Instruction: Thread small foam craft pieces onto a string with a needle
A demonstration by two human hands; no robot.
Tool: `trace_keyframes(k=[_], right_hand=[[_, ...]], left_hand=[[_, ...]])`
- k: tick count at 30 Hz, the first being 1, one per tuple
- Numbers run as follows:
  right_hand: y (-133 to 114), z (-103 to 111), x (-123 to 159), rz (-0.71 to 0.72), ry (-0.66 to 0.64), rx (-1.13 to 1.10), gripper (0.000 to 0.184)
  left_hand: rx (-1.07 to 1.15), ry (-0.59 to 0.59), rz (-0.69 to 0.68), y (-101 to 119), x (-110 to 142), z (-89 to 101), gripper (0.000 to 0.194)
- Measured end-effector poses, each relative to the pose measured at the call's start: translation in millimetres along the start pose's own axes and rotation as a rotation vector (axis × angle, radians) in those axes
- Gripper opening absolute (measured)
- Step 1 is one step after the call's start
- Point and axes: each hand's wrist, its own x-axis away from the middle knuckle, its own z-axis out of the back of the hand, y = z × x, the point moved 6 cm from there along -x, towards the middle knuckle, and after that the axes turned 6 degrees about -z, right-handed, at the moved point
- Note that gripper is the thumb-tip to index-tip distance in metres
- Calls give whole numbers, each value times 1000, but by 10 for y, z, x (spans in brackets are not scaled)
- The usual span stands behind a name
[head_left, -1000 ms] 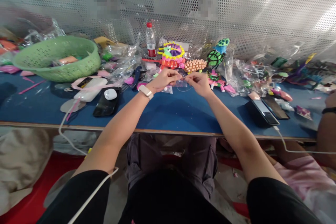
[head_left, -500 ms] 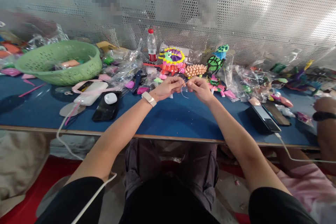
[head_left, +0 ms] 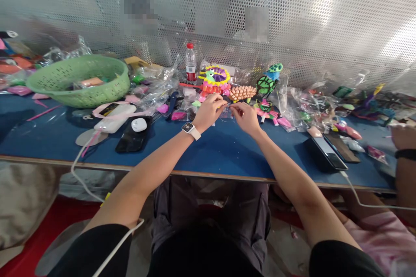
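My left hand [head_left: 210,111], with a pale-banded watch on its wrist, has its fingers pinched at the middle of the table. Opposite it, my right hand [head_left: 246,117] is pinched too, the fingertips a small gap apart. A thin white string [head_left: 223,119] runs between the fingertips and hangs in a faint curve below them; whether it is thread or wire I cannot tell. Just behind the hands stand a colourful clay figure with a yellow frilled rim [head_left: 214,77], a spiky tan clay figure [head_left: 243,93] and a green-and-pink clay figure [head_left: 264,110].
On the left are a green basket [head_left: 78,99], a white power bank [head_left: 117,122] and a black phone [head_left: 130,140] with a white case on top. A bottle [head_left: 190,67] stands behind. At right lie plastic bags, a dark box [head_left: 325,156] and another person's arm [head_left: 404,143].
My left hand has turned, so the watch face now shows. The fingertips have drawn slightly apart, and the string hangs less visibly. The whole view has shifted slightly.
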Motion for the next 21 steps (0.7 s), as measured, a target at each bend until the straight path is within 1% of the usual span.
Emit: trace_keyframes(k=[3, 6, 11, 15, 18, 21], right_hand=[[2, -1, 9, 26, 3, 7, 22], [1, 17, 14, 62, 25, -1, 24], [19, 37, 15, 81, 46, 9, 25], [21, 30, 27, 107, 68, 11, 25], [28, 31, 39, 123, 97, 32, 24], [40, 35, 42, 138, 109, 63, 23]], left_hand=[[71, -17, 32, -24, -4, -26, 23], [229, -21, 120, -87, -13, -67, 25], [644, -78, 300, -198, -5, -182, 43], [958, -107, 466, -252, 54, -290, 49], [1051, -75, 553, -274, 91, -330, 49], [1022, -60, 572, -271, 94, -317, 47]])
